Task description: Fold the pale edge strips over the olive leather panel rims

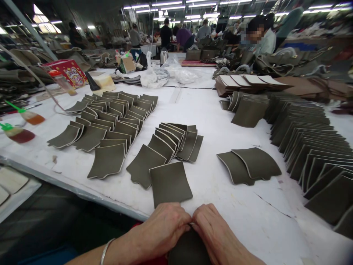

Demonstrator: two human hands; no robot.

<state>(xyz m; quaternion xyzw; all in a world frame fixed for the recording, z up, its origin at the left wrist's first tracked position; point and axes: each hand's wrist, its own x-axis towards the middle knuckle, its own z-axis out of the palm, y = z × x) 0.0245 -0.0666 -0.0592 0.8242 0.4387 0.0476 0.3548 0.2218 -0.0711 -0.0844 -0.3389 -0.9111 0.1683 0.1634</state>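
Observation:
My left hand [169,223] and my right hand [213,230] meet at the table's front edge. Both are closed, fingertips pinching the upper edge of a dark olive leather panel [188,247] that hangs toward me. Its lower part runs out of view. Just beyond my left hand lies a loose olive panel [171,184] with pale cut edges. Behind that fans a small stack of similar panels [165,141]. Two overlapping panels [256,163] rest to the right of my hands.
Rows of fanned panels [110,121] cover the left of the white table [212,106]; a long row [311,143] runs along the right. Glue bottles [20,134] with green tips lie at the left edge. Plastic bags [154,75] sit farther back. Several people work behind.

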